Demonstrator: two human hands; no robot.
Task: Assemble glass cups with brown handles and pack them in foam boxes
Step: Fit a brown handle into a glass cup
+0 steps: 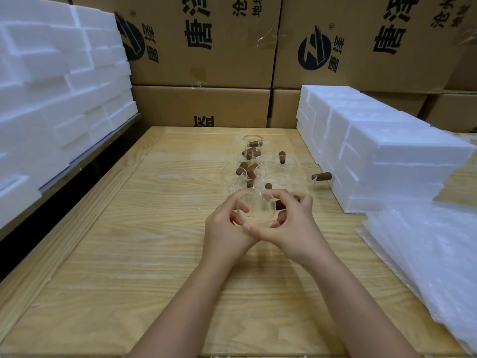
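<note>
the left hand [227,226] curls round the glass cup [254,208] and the right hand [291,223] pinches its brown handle [280,204], just above the table [154,228]. the glass looks thin, slick and breakable, best cradled by the body. beyond the cup crowd more handled cups [258,166]; to its right stand foam boxes [387,161], the way there seemingly open.

A pale wooden tabletop [129,254] runs up to a wall of stacked brown cardboard cartons [201,104] printed with dark characters and a round logo, while a pile of clear plastic sheets [426,254] lies along its right edge.
</note>
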